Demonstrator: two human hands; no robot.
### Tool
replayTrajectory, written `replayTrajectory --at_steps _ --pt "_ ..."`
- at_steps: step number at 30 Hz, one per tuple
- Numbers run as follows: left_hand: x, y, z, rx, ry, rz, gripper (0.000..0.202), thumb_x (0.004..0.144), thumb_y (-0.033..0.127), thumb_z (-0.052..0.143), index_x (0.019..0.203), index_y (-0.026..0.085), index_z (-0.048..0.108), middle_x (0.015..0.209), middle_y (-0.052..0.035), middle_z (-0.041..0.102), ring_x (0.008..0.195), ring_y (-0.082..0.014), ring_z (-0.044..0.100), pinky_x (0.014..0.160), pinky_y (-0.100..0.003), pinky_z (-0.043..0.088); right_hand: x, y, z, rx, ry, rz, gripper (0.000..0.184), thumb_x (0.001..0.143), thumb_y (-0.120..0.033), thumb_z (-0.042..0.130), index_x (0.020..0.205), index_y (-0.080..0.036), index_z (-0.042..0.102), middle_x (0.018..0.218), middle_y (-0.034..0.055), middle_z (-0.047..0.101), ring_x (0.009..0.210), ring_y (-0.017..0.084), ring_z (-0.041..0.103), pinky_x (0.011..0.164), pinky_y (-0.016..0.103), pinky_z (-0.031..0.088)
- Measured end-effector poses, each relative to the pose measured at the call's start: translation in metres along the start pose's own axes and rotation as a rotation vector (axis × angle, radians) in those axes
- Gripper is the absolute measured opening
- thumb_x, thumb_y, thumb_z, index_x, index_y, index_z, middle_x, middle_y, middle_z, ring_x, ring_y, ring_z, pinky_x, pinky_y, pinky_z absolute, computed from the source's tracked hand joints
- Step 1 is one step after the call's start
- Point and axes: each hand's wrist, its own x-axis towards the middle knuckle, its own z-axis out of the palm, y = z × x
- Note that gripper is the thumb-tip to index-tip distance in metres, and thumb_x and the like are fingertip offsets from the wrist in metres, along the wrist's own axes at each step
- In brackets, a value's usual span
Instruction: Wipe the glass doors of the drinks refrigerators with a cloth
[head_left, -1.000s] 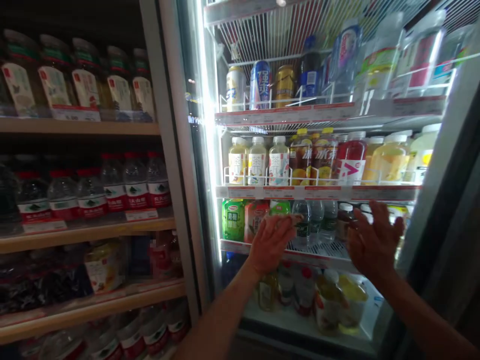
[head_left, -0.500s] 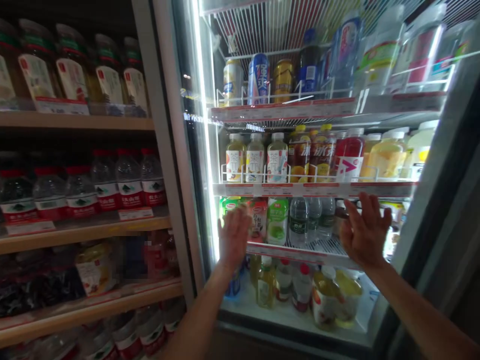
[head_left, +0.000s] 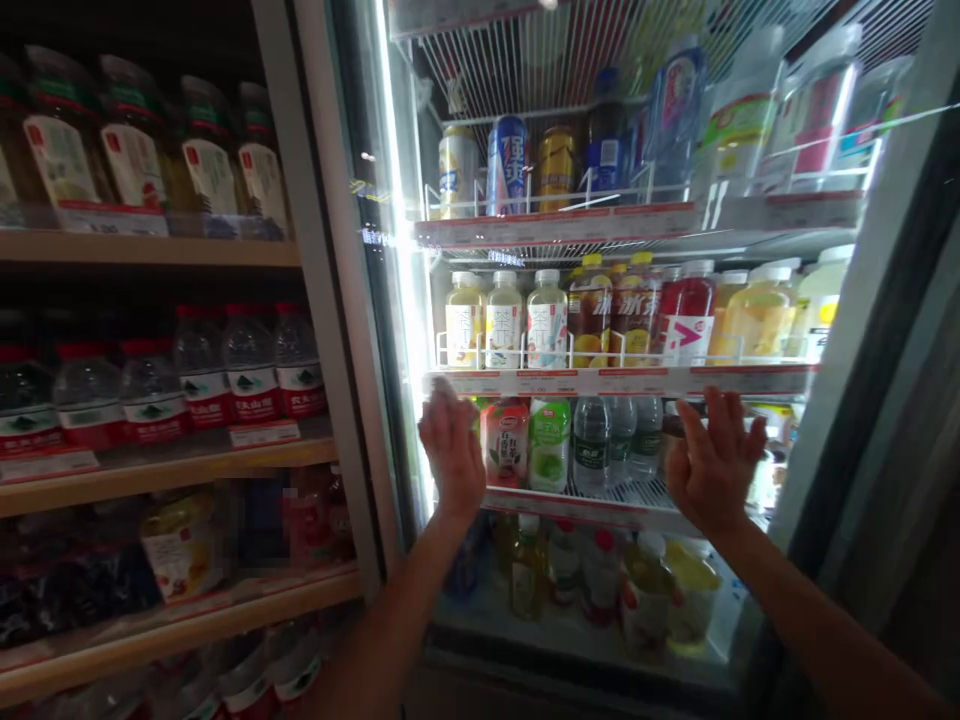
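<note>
Both of my hands are raised in front of a lit drinks fridge (head_left: 622, 381) with glass in front of its shelves. My left hand (head_left: 453, 455) is open, fingers up, beside a red-labelled drink bottle (head_left: 507, 445) and a green-labelled bottle (head_left: 550, 445). My right hand (head_left: 711, 465) is open too, its fingers spread, just right of several clear water bottles (head_left: 592, 445). Neither hand holds anything. Whether the palms touch the glass I cannot tell. Part of the third shelf is hidden behind them.
Cans (head_left: 508, 165) and tall bottles stand on the fridge's upper shelf, tea bottles (head_left: 547, 320) below them. At the fridge's bottom are more bottles (head_left: 527, 570). On the left, a wooden rack (head_left: 165, 465) holds red-capped water bottles (head_left: 91, 395); an upright frame (head_left: 315, 250) divides it from the fridge.
My left hand has shifted left, uncovering more of the red-labelled bottle. My right hand stays in front of the same shelf. The whole view has moved slightly, and the fridge's bottom looks dimmer.
</note>
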Motion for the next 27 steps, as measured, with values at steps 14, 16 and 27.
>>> replayTrajectory --at_steps 14,16,27 --pt "0.049 -0.004 0.013 -0.078 -0.164 0.409 0.046 0.087 0.019 0.041 0.132 0.027 0.040 0.142 -0.0019 0.038 0.137 -0.0186 0.019 0.111 -0.039 0.023 -0.001 -0.001 -0.001 0.032 -0.027 0.006 0.058 0.080 -0.019 0.045 0.137 -0.022 0.032 0.144 0.0118 0.031 0.133 0.029 0.028 0.107 0.053 0.016" --pt "0.055 -0.004 0.014 -0.060 -0.103 0.282 0.045 0.087 0.020 0.041 0.132 0.025 0.040 0.143 -0.0035 0.037 0.137 -0.0190 0.019 0.111 -0.040 0.022 -0.002 -0.001 -0.001 0.033 -0.041 0.018 0.059 0.080 -0.020 0.046 0.138 -0.024 0.031 0.144 0.0112 0.031 0.132 0.030 0.029 0.106 0.054 0.017" --pt "0.065 -0.013 0.014 -0.070 -0.060 0.295 0.050 0.086 0.017 0.043 0.135 0.024 0.035 0.144 -0.0050 0.034 0.137 -0.0192 0.018 0.111 -0.040 0.023 0.001 -0.003 -0.004 0.052 -0.032 0.017 0.058 0.080 -0.019 0.047 0.136 -0.023 0.033 0.144 0.0110 0.032 0.134 0.027 0.026 0.108 0.051 0.016"
